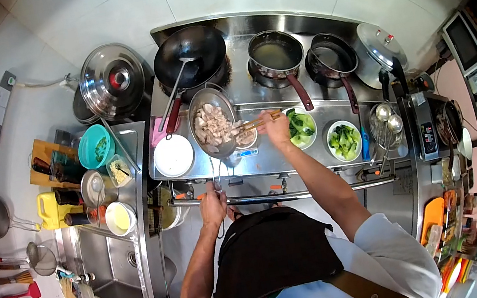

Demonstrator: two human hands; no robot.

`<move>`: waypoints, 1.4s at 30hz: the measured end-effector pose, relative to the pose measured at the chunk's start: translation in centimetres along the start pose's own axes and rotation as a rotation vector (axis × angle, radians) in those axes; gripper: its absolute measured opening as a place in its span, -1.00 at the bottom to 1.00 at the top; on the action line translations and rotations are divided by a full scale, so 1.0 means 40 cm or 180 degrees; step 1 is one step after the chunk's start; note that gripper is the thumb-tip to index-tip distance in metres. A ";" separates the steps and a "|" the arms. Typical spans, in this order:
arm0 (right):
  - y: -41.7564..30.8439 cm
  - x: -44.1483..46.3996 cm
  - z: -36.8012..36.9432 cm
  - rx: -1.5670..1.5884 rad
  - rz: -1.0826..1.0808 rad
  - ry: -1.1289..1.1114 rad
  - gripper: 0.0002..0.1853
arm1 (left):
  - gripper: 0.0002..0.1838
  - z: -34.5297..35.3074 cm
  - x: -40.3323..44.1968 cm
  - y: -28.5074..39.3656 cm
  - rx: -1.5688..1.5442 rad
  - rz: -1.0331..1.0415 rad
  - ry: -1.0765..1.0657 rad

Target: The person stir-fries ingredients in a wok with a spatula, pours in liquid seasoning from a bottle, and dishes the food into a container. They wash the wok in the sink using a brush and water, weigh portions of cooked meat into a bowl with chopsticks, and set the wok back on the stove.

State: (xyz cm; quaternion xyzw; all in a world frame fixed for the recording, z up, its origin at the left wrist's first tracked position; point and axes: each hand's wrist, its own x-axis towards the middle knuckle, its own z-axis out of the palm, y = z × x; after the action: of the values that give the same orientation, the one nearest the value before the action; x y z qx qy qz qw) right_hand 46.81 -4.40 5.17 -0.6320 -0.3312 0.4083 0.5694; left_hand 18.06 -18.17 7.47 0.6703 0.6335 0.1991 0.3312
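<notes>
My left hand (213,207) is closed around the handle of a strainer (226,99), holding it over the steel counter. Pale cooked meat pieces (213,125) fill much of the strainer. Chopsticks (259,121) are gripped in my right hand (275,129), their tips at the strainer's right edge. Just below those tips is a small bowl with meat (246,139) in it, partly hidden by the strainer. The bowl appears to rest on a scale with a lit blue display (245,153). Right of my right hand, a bowl of green vegetables (301,127) stands on the counter.
Behind the strainer are a wok (190,56) with a ladle (178,83) and two handled pots (276,54) (332,59). A white container (173,156) stands left; a second vegetable bowl (344,141) stands right. A rail (296,194) runs along the front. A sink (110,259) lies left.
</notes>
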 end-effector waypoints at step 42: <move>-0.022 -0.016 -0.042 0.0148 0.0022 0.0323 -0.75 | -0.75 0.000 -0.003 -0.036 -0.0150 -0.0157 -0.0061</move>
State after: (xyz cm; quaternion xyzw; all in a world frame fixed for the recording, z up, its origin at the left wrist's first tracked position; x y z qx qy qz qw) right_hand 48.05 -5.59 6.16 -0.6396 -0.2902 0.3853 0.5985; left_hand 17.02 -18.31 6.48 0.6484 0.6418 0.1994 0.3578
